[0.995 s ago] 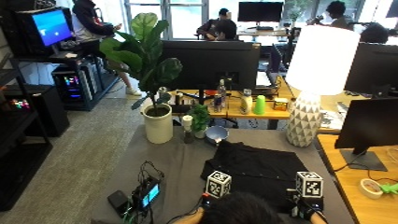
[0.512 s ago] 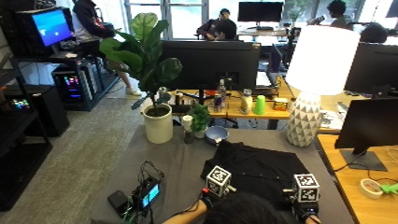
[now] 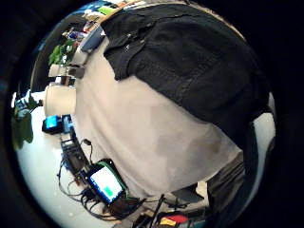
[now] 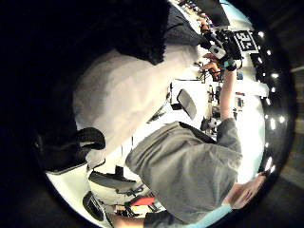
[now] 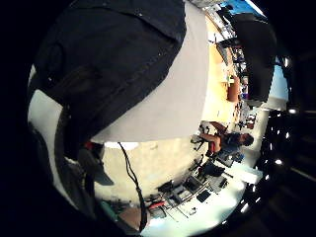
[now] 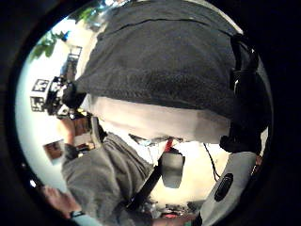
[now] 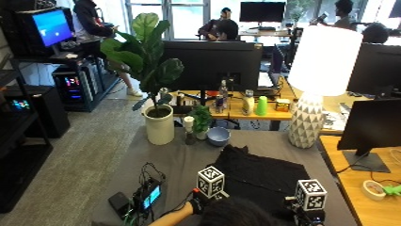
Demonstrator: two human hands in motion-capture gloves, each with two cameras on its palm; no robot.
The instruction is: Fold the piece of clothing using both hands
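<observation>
Black garment (image 7: 260,174) lies crumpled on the grey table (image 7: 181,157), toward the near edge, right of centre. Left hand (image 7: 202,203) sits at the garment's near-left corner, right hand (image 7: 300,214) at its near-right corner; the person's head covers most of both from above. Can't tell whether the fingers of either hand are curled or what they hold. Palm views show dark cloth close under both palms, with bare table beside it.

Around it: blue bowl (image 7: 218,136) just beyond the garment's far edge, small potted plant (image 7: 200,120) beside the bowl, big white plant pot (image 7: 158,127) at the far-left part of the table, white patterned lamp (image 7: 308,117) at the far-right corner. Phone with lit screen (image 7: 150,195) and tangled cables near the near-left edge, well left of the left hand. Monitor (image 7: 370,127) on the wooden desk to the right.
</observation>
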